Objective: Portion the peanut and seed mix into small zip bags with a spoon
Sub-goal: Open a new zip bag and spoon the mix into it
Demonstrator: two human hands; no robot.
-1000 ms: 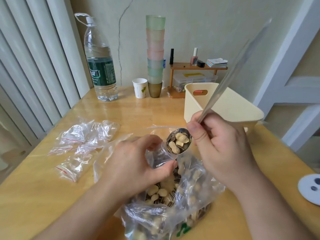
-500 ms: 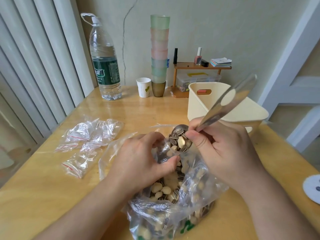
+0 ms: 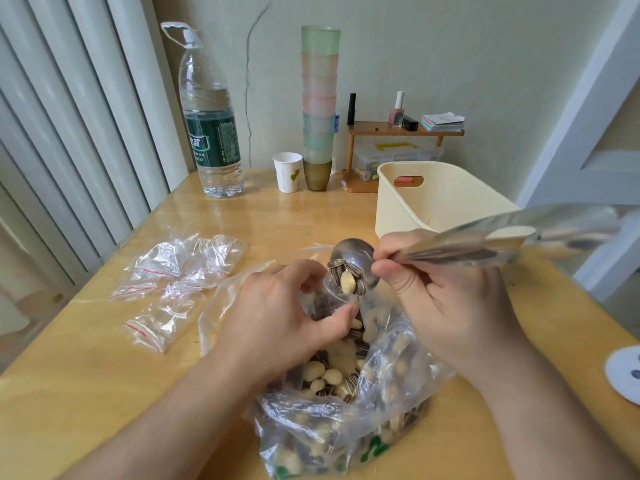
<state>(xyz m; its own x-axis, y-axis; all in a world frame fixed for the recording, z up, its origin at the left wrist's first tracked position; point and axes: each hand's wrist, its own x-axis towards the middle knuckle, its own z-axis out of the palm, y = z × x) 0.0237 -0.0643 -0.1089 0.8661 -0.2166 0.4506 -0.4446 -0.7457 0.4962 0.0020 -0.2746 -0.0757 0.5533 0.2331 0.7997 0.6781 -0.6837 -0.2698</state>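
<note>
My right hand (image 3: 446,299) pinches the spoon (image 3: 353,258) by its handle and tips the bowl so peanuts and seeds slide off. My left hand (image 3: 277,317) has its grip closed on a small zip bag (image 3: 334,292), holding the mouth open right under the spoon, above the big mix bag (image 3: 346,403) on the desk (image 3: 86,375), so strays likely drop back in.

A home room: wooden table (image 3: 104,375), stacked cups (image 3: 319,98), water bottle (image 3: 209,116), nail polish (image 3: 397,110).

One camera on the head looks forward and down, close over the shiny yellow wooden counter (image 3: 104,393), wall at 12 o'clock.
</note>
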